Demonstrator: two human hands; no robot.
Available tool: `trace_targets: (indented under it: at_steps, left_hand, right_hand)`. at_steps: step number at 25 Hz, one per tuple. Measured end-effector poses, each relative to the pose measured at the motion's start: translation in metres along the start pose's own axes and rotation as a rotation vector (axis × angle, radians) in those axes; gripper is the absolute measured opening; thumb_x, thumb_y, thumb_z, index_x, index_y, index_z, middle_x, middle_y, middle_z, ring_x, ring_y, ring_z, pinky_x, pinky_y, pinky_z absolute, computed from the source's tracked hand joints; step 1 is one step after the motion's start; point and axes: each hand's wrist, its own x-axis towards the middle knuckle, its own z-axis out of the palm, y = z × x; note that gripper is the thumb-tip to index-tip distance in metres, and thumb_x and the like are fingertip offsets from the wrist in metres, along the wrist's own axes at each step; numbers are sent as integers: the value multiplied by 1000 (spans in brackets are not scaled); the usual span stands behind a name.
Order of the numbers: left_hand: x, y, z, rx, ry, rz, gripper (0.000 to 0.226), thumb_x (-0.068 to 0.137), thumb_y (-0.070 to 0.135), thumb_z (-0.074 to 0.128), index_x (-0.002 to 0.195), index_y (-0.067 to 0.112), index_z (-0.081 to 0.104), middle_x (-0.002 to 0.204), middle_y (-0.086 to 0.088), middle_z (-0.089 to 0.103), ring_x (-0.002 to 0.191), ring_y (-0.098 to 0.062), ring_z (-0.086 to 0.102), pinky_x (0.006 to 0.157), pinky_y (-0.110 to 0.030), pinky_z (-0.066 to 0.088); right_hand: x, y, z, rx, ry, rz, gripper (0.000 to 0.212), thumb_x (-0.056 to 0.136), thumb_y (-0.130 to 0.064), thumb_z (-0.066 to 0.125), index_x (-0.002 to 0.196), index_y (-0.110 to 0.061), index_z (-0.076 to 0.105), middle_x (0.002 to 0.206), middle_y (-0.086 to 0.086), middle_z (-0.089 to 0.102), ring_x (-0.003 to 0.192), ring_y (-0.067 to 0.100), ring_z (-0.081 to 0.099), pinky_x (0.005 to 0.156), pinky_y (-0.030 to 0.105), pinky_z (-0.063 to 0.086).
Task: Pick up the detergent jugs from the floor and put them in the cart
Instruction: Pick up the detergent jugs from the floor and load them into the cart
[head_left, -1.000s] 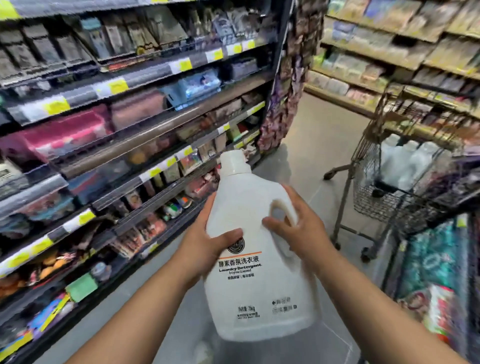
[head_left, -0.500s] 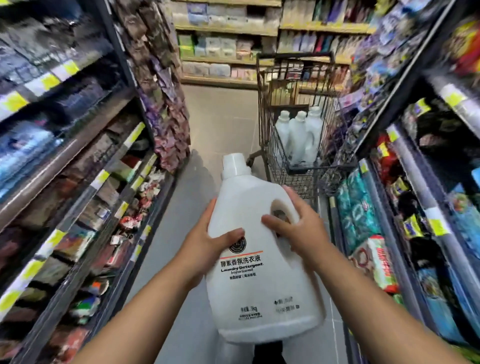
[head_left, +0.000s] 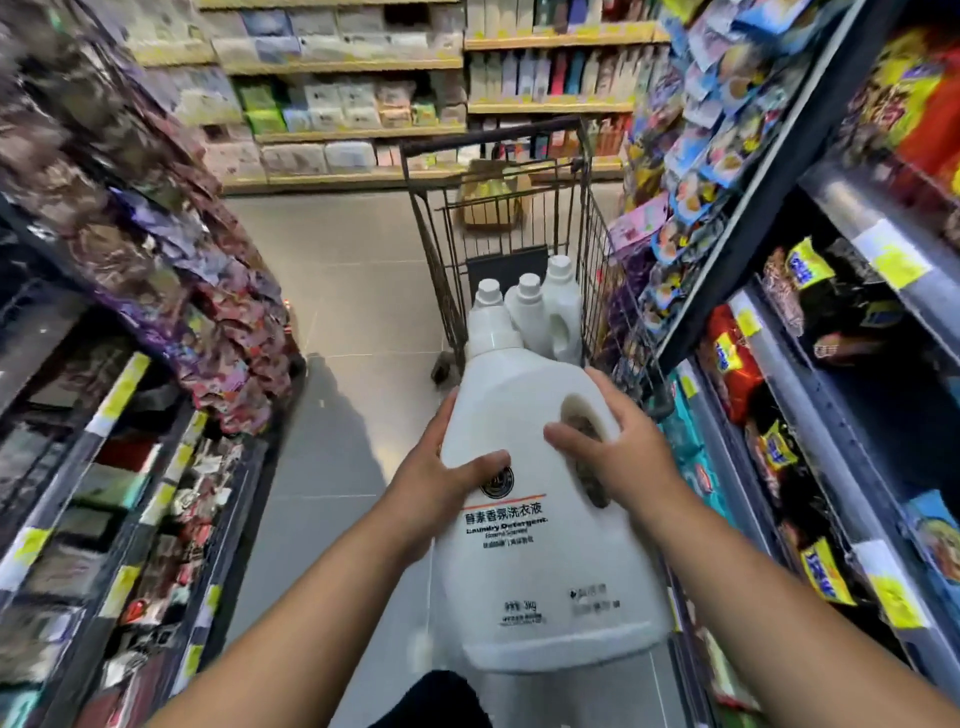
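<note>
- The detergent jug (head_left: 540, 545) was up in the air on the person's side of the cart (head_left: 431, 234), not inside it.
- Its long way ran from its flat bottom, close to the person, up to its cap (head_left: 488, 293), which pointed at the cart and leaned a little left.
- The label (head_left: 506, 522) with dark writing faced up at the camera.
- The jug was white plastic, smooth and a bit shiny, with a fat round body and a thin neck.
- It had a round screw cap and a handle (head_left: 589, 415) with a hole on the right side.
- The left hand (head_left: 441, 478) gripped the left side of the jug, with the thumb lying across the front by the round mark.
- The other fingers went round the back, where they could not be seen.
- The right hand (head_left: 618, 457) held the handle side, with fingers curled over the handle and the thumb pressed on the front.
- Both arms were bare and reached forward toward the cart.
- The cart was made of thin dark wire bars.
- Two jugs (head_left: 563, 306) of the same white kind stood upright inside the cart, caps up.
- The floor (head_left: 353, 291) under the cart was smooth grey tile.
- Shelves (head_left: 779, 291) full of bright packets stood on both sides of the cart.
</note>
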Motion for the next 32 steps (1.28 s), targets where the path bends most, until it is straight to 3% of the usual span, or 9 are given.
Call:
trace_targets:
  at_steps: [2,5,8,12,17,19,22,26,32]
  left_hand:
    - [49,9,-1,43,-35,-8,76,78,20,77,137,55,42,119,8,71,108,-18,70,90,-43,58]
    - [136,23,-6,96,-142,-2,72,85,10,74,131,56,44,114,18,71,104,-7,69,77,-23,58]
    - [217,40,-8,136,-238,-24,70,85,11,74,136,49,44,118,12,71,109,-10,68,83,-28,58]
    - [295,56,0,159,-306,-67,69,83,13,76,129,54,45,118,10,71,110,-15,68,85,-33,58]
    - [375,61,24,275,-297,-43,80,79,16,81,136,54,38,123,9,66,112,-12,66,86,-28,57]
    - [397,55,31,327,-302,-21,86,77,21,83,139,55,34,128,7,63,114,-14,65,90,-36,58]
    - [429,37,38,406,-288,-35,99,72,27,87,145,55,27,132,8,60,116,-15,63,94,-46,56]
    - [467,4,41,457,-296,-88,107,60,39,89,141,65,24,140,19,52,125,-8,56,104,-43,49]
    - [508,-55,26,519,-408,-139,105,66,23,90,134,62,20,127,49,36,111,28,43,91,4,33]
  right_hand:
    - [37,1,-5,41,51,16,85,68,-25,85,142,-35,44,115,-17,62,101,-1,58,85,20,45]
    - [101,3,-12,58,159,65,95,60,-43,87,142,-45,40,134,-5,58,116,16,57,93,34,47]
    - [164,1,-20,78,247,126,108,41,-67,84,138,-55,37,140,-6,54,123,19,53,103,47,43]
    - [227,2,-38,99,305,155,108,45,-63,83,141,-49,37,140,-7,54,124,17,53,107,47,41]
    - [300,17,-71,86,286,154,100,50,-65,81,138,-59,33,139,-9,54,125,15,52,106,48,42]
    - [321,26,-81,91,257,146,99,52,-64,82,136,-64,31,140,-11,53,126,14,52,106,48,42]
    - [346,44,-93,181,232,171,106,52,-54,86,142,-53,30,136,-15,55,124,11,54,107,46,42]
    - [372,73,-96,257,215,247,114,48,-43,91,145,-44,32,135,-11,57,124,11,55,109,48,39]
    - [391,136,-74,235,279,356,109,49,-53,90,142,-50,33,133,-16,58,122,11,56,107,51,40]
